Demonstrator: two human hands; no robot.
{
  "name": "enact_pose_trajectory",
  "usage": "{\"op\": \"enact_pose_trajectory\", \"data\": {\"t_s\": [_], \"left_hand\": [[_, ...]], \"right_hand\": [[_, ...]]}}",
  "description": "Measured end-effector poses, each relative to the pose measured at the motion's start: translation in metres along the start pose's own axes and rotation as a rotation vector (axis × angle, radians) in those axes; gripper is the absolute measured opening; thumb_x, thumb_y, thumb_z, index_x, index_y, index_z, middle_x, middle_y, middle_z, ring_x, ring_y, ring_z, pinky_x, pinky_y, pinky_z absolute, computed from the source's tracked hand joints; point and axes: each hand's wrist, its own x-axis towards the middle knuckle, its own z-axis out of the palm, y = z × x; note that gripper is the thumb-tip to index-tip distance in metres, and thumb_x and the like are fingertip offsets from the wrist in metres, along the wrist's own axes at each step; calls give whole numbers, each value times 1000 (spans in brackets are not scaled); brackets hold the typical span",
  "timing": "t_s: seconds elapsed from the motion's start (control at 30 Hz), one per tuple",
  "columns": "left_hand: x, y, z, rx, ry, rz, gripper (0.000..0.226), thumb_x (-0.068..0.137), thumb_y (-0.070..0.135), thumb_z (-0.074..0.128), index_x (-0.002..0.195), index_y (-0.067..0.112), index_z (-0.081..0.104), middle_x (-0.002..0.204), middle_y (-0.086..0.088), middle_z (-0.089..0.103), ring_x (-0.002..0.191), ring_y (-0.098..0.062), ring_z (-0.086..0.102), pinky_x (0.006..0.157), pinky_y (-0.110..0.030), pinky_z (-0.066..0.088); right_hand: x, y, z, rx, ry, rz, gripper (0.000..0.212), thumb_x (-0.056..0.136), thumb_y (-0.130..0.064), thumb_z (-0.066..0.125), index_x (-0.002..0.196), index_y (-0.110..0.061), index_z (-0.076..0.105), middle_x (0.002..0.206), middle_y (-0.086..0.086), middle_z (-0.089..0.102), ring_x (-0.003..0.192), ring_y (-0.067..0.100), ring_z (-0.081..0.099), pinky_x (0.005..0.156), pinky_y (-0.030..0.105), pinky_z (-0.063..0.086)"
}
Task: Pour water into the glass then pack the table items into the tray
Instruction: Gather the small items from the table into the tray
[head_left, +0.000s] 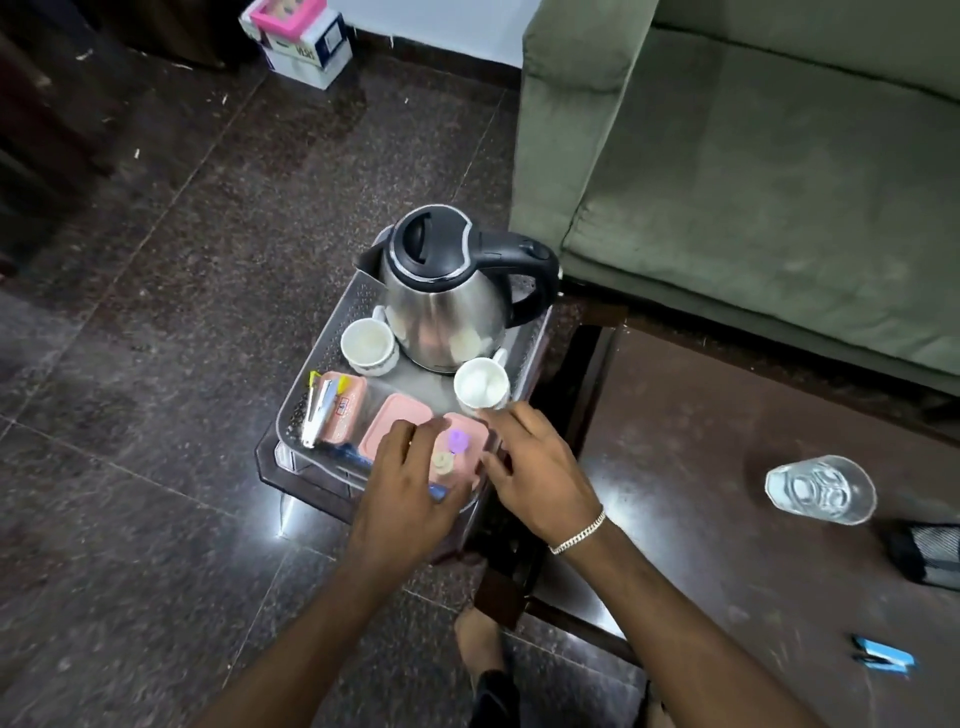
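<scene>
Down at the surface's (675, 467) left end, both hands work over the near edge of the tray (332, 332). The left hand (410, 483) lies palm down with fingers loosely curled beside a small bottle (443, 462); whether its grip actually closes on the bottle cannot be told. The right hand (540, 467) hovers with fingers spread and holding nothing, its tips near a white cup (480, 387). Inside the tray stand a kettle (447, 291) at the far end, a second cup (366, 345) to its left, three pink boxes (397, 421) along the near side, and a stapler (317, 410) lying on the leftmost box. Well apart to the right, the glass (821, 491) stands on the surface with water in it. A blue item (883, 657) lies near the surface's front right corner.
</scene>
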Motion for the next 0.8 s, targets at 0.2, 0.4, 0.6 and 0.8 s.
{"op": "enact_pose_trajectory", "data": {"t_s": [0.2, 0.4, 0.6, 0.8], "left_hand": [[4, 56, 22, -64, -62, 123, 63, 88, 46, 75, 140, 21, 50, 128, 1, 49, 115, -20, 58, 99, -30, 50], [-1, 128, 87, -129, -201, 172, 68, 86, 40, 80, 144, 25, 48, 135, 5, 48, 116, -16, 61, 97, -39, 56], [-20, 204, 179, -115, -347, 254, 65, 86, 52, 70, 143, 30, 48, 133, 12, 47, 112, -9, 59, 91, -36, 60], [-50, 263, 265, -93, -526, 285, 58, 88, 48, 70, 138, 26, 52, 130, 11, 47, 110, -14, 63, 91, -41, 59]], "right_hand": [[-67, 52, -40, 69, 176, 122, 51, 89, -17, 73, 136, -13, 56, 120, 0, 55, 101, 20, 62, 91, 36, 55], [-151, 118, -91, 61, 266, 263, 52, 88, -23, 76, 136, -17, 57, 117, -7, 54, 95, 14, 60, 87, 30, 54], [-245, 193, -128, 65, 347, 439, 51, 87, -28, 75, 134, -20, 57, 121, -5, 55, 90, 12, 60, 85, 25, 52], [-333, 269, -144, -3, 362, 588, 42, 85, -17, 71, 126, -16, 61, 121, 0, 58, 102, 24, 62, 91, 32, 53]]}}
